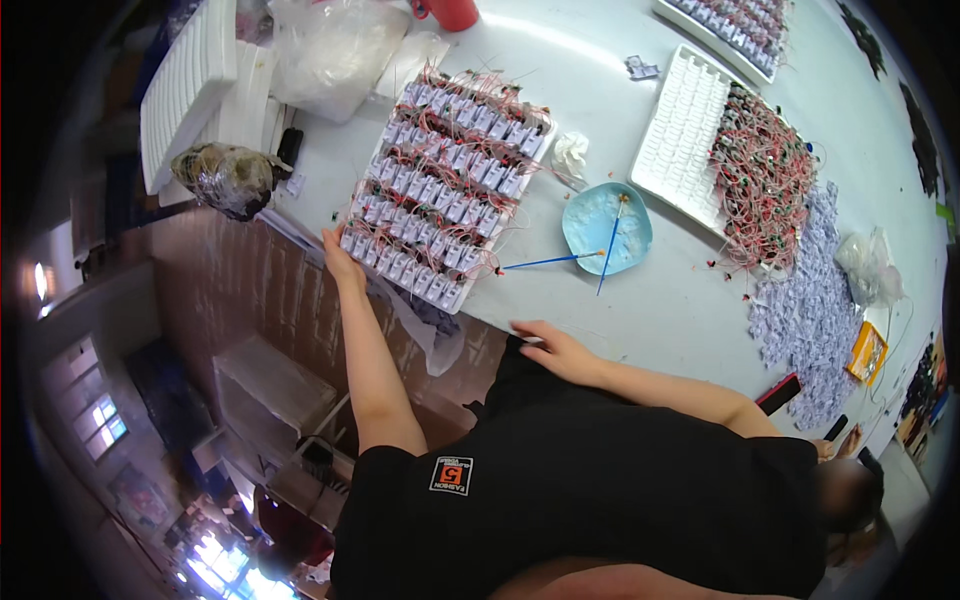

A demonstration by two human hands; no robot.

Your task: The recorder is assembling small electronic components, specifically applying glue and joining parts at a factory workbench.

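Note:
A white tray (546, 142) filled with rows of small white plastic parts with red wires lies on the table, reaching its near edge. At its near left corner my left hand (343, 264) has its fingers closed on the tray's edge. My right hand (558, 352) rests at the table's near edge, fingers stretched out and nothing in them. Between the tray and the right side sits a light blue bowl (577, 212) with whitish contents. Two thin blue-handled brushes (540, 265) lie across it, one with its tip by the tray.
A second white tray (672, 140) carries a heap of red-wired parts (765, 180). Beside it spread loose white pieces (810, 310) and an orange box (867, 352). Plastic bags (335, 55), ribbed white trays (190, 95) and a taped bundle (225, 180) are at left. Another person (850, 500) is at right.

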